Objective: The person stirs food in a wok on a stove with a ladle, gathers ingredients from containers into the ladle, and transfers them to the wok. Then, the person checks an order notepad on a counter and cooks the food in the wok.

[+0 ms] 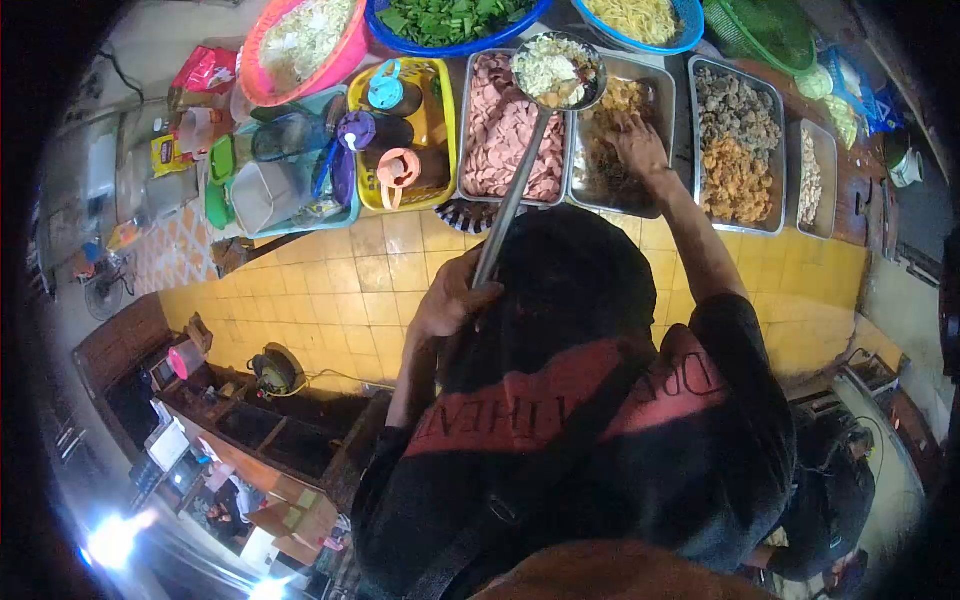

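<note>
My left hand [455,298] is wrapped around the metal handle of a large long-handled ladle [562,88]. The ladle's dark round bowl holds shredded pale vegetables and brown bits, and hangs over the edges of two trays. My right hand [638,145] reaches into a metal tray [618,200] of brown fried pieces and darker food. Its fingers look apart, touching or just above the food. Left of it, another metal tray [512,197] is filled with sliced pink sausage [512,140].
A yellow basket [450,120] holds plastic cups; a light-blue bin [350,215] holds containers. Pink, blue and green baskets of vegetables and noodles [635,20] line the back. More food trays [740,225] stand right. Another person [835,490] is at lower right.
</note>
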Demonstrator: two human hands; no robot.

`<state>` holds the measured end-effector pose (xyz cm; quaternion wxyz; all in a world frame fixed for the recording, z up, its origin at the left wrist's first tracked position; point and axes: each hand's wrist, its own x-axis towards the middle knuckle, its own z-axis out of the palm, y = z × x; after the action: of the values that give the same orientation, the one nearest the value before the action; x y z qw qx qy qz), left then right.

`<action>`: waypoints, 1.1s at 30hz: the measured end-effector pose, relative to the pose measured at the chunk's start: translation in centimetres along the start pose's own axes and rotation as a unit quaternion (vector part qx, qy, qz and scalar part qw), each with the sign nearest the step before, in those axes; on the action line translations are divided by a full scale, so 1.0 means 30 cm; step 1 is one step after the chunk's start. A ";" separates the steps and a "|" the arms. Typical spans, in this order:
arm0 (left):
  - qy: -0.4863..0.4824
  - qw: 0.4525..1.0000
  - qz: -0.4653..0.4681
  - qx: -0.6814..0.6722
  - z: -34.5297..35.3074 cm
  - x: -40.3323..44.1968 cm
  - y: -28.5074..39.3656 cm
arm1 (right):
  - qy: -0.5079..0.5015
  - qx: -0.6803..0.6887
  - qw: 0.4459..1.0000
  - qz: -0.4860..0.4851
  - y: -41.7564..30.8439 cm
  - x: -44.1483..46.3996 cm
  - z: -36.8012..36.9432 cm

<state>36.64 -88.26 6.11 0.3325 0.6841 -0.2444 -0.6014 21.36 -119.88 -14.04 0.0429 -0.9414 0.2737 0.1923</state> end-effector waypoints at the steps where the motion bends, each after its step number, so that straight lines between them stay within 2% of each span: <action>1: -0.003 1.000 -0.016 -0.001 0.000 -0.003 0.006 | 0.019 0.000 1.000 -0.012 0.019 0.009 0.040; 3: -0.004 1.000 -0.029 -0.002 -0.003 -0.005 0.004 | 0.041 -0.001 0.999 -0.025 0.049 0.011 0.065; 5: 0.012 1.000 0.015 0.003 0.000 -0.001 -0.022 | 0.150 -0.038 0.987 -0.035 0.059 -0.013 0.046; 6: 0.014 1.000 0.015 0.000 -0.001 0.003 -0.040 | 0.149 -0.039 0.987 -0.038 0.063 -0.018 0.036; 8: -0.009 0.999 0.039 -0.032 -0.006 0.005 -0.063 | 0.107 0.242 0.963 -0.043 0.054 -0.046 -0.059; 9: -0.006 0.999 0.039 -0.033 -0.005 0.002 -0.059 | 0.106 0.242 0.963 -0.045 0.045 -0.068 -0.106; 10: -0.002 0.999 0.031 -0.028 -0.003 -0.003 -0.033 | 0.138 0.323 0.936 -0.021 0.031 -0.096 -0.161; 11: 0.001 0.999 0.023 -0.022 -0.001 -0.005 -0.019 | 0.169 0.401 0.900 0.003 0.022 -0.116 -0.188; 12: 0.002 0.999 0.023 -0.024 -0.004 -0.001 -0.035 | 0.151 0.568 0.809 0.029 0.014 -0.122 -0.168; 13: -0.001 0.999 0.028 -0.015 -0.009 0.006 -0.048 | 0.150 0.567 0.809 0.028 0.017 -0.120 -0.152; 15: -0.006 0.999 0.032 -0.005 -0.014 0.010 -0.068 | 0.161 0.643 0.748 0.003 0.033 -0.117 -0.122; 16: -0.001 1.000 0.028 -0.009 -0.013 0.006 -0.050 | 0.162 0.644 0.748 0.005 0.034 -0.107 -0.114; 18: 0.001 1.000 0.023 -0.012 -0.016 0.006 -0.045 | 0.263 0.520 0.806 0.104 0.040 -0.088 -0.096; 19: -0.003 1.000 0.015 0.001 -0.019 0.012 -0.051 | 0.263 0.520 0.806 0.106 0.026 -0.092 -0.110; 21: -0.008 1.000 0.008 0.015 -0.021 0.018 -0.054 | 0.325 0.400 0.854 0.076 -0.017 -0.098 -0.159; 22: -0.005 1.000 0.017 0.009 -0.020 0.019 -0.054 | 0.304 0.286 0.908 0.040 -0.024 -0.096 -0.150; 23: -0.002 1.000 0.025 0.003 -0.019 0.020 -0.053 | 0.304 0.286 0.908 0.041 -0.040 -0.088 -0.137; 24: -0.003 1.000 0.025 0.004 -0.021 0.021 -0.054 | 0.162 0.213 0.963 0.027 -0.069 -0.074 -0.120; 25: -0.013 1.000 0.020 -0.011 -0.023 0.022 -0.054 | 0.015 0.135 0.991 0.013 -0.090 -0.070 -0.116; 26: -0.024 0.999 0.014 -0.026 -0.024 0.023 -0.055 | 0.015 0.136 0.990 0.015 -0.096 -0.050 -0.038; 27: -0.025 0.999 0.015 -0.025 -0.022 0.024 -0.053 | 0.197 0.052 0.979 -0.012 -0.104 -0.006 0.097; 28: -0.015 1.000 0.016 -0.015 -0.020 0.022 -0.050 | 0.370 -0.035 0.927 -0.040 -0.125 0.005 0.107; 29: -0.003 1.000 0.017 -0.005 -0.021 0.020 -0.046 | 0.372 -0.034 0.927 -0.041 -0.118 0.007 0.110; 31: -0.004 1.000 0.028 0.000 -0.026 0.015 -0.033 | 0.337 0.091 0.931 -0.106 -0.098 -0.001 0.092; 32: -0.008 0.999 0.039 0.005 -0.027 0.014 -0.029 | 0.336 0.091 0.931 -0.107 -0.089 -0.006 0.082; 33: -0.008 0.999 0.039 0.003 -0.026 0.013 -0.029 | 0.287 0.174 0.939 -0.074 -0.078 -0.016 0.068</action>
<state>37.43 -87.86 5.25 0.3514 0.6704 -0.2752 -0.5927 21.55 -117.29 -15.80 0.1401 -0.9519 0.2334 -0.1407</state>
